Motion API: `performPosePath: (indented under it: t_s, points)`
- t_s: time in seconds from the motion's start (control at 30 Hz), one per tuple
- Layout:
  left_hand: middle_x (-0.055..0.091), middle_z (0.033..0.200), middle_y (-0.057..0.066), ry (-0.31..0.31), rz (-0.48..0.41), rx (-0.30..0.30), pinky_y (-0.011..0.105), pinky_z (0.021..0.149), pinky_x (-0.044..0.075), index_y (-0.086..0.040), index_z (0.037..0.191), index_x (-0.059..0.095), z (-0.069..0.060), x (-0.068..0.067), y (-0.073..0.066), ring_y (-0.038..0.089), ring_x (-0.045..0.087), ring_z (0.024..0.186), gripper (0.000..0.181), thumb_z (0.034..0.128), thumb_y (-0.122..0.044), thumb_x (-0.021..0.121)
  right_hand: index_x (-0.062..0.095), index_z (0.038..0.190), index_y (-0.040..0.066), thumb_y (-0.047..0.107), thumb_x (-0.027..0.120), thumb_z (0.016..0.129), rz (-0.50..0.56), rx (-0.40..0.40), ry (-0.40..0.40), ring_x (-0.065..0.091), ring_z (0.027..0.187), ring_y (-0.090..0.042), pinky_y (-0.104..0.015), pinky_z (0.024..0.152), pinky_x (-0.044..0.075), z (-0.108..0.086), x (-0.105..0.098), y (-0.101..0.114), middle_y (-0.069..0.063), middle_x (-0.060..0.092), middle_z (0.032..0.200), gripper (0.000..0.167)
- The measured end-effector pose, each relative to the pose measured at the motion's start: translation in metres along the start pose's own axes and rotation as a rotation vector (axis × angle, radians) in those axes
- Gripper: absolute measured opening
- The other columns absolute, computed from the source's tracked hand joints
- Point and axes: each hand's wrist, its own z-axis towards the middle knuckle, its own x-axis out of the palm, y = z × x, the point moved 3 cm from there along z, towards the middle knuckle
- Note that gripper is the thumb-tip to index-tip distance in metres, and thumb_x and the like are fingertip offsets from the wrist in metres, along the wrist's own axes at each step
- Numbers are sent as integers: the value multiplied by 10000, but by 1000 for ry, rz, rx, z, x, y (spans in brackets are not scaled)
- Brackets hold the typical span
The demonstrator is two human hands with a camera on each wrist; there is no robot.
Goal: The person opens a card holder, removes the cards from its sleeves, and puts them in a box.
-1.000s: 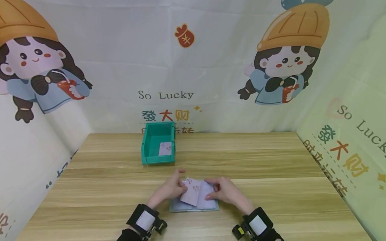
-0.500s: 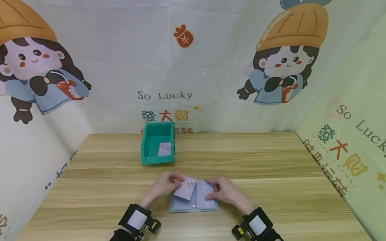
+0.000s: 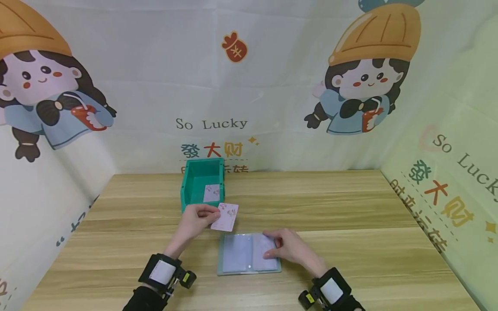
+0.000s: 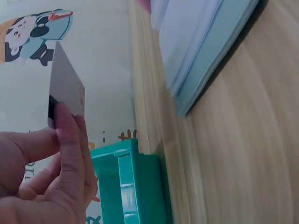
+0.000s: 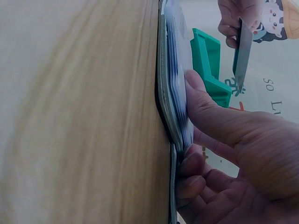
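My left hand pinches a pale pink card with a small printed pattern, in front of the green bin. In the left wrist view the card stands up edge-on between thumb and fingers. An open card album with a pale blue-green cover and clear sleeves lies on the table. My right hand holds its right-hand pages at the outer edge. The right wrist view shows the thumb on top of the album's stacked sleeves, with the other fingers curled at the edge.
The green plastic bin stands at the back of the wooden table, left of centre. Another pink card lies inside it. A printed cloth hangs behind the table and along both sides.
My left hand has lifted the card off the album's left page and carried it back and left towards the bin. The left page is uncovered. My right hand stays where it was.
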Motion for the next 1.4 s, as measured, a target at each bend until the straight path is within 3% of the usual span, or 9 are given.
performPosePath:
  t_s: [0.2,0.4,0.5,0.67,0.87,0.97,1.17,1.4]
  points:
    - [732,1080,244,-78,-39,-33,175,690,512,75,1124,708,7,-15,-4,68,633,806,225,963,-73,654,636,1312,-19,219,852,790,-1,-2,-3,374,585,-30,-179,529,278,0,0,0,60,433,652,613]
    - [708,1151,255,-123,-59,-55,147,700,491,74,1164,694,15,-20,-5,50,608,844,238,974,-53,625,634,1322,-4,224,849,795,12,23,7,370,584,-30,-174,529,273,-1,0,0,65,429,649,613]
    - [684,1204,268,-152,-66,-55,132,710,477,76,1185,683,20,-22,-4,112,615,902,245,983,-31,596,634,1321,-6,223,847,797,10,26,9,367,583,-28,-173,528,272,-2,0,0,66,425,648,611]
    - [626,1320,247,-182,-76,-105,128,758,452,34,1279,643,26,-23,-2,259,589,1073,298,1014,-25,520,634,1318,-15,220,844,802,6,15,6,366,587,-35,-178,529,271,-2,0,1,60,424,654,605]
    - [575,1398,247,-212,-88,-156,322,967,473,31,1341,596,34,-24,1,311,540,1198,348,1018,-1,471,628,1322,-20,225,844,802,8,0,7,362,585,-37,-182,529,267,-2,0,1,58,419,652,614]
    - [562,1404,265,-231,-90,-162,395,1011,445,50,1340,590,38,-25,2,323,516,1208,359,1007,20,459,627,1321,-24,225,844,801,8,-3,8,365,584,-35,-182,527,270,-1,0,1,58,426,652,616]
    - [589,1331,279,-292,16,-144,398,946,442,67,1313,609,46,-24,3,323,508,1122,365,984,34,455,628,1319,-24,231,843,801,2,-8,5,361,585,-35,-181,531,270,0,-1,1,60,422,652,616]
    - [670,1127,305,-358,183,-48,296,697,380,103,1212,666,56,-19,-1,324,542,904,357,918,73,465,634,1322,-4,237,840,805,0,-7,5,364,577,-17,-169,528,273,0,1,-2,79,421,644,607]
